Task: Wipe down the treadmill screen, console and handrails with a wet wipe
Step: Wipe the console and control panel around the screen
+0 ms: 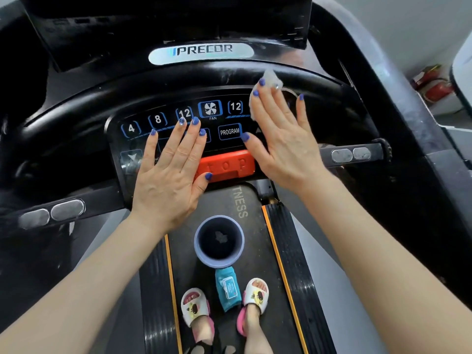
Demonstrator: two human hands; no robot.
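Note:
My right hand lies flat with straight fingers on the right side of the black console, pressing a white wet wipe against the panel; the wipe pokes out past the fingertips near the curved front handrail. My left hand rests flat and open on the left half of the button panel, its thumb touching the red stop bar. The dark screen stands above the Precor badge. Side handrails with metal sensor pads stick out left and right.
On the treadmill belt below stand a round blue bin and a teal pack of wipes, between my feet in white sandals. A red object sits on the floor at the far right.

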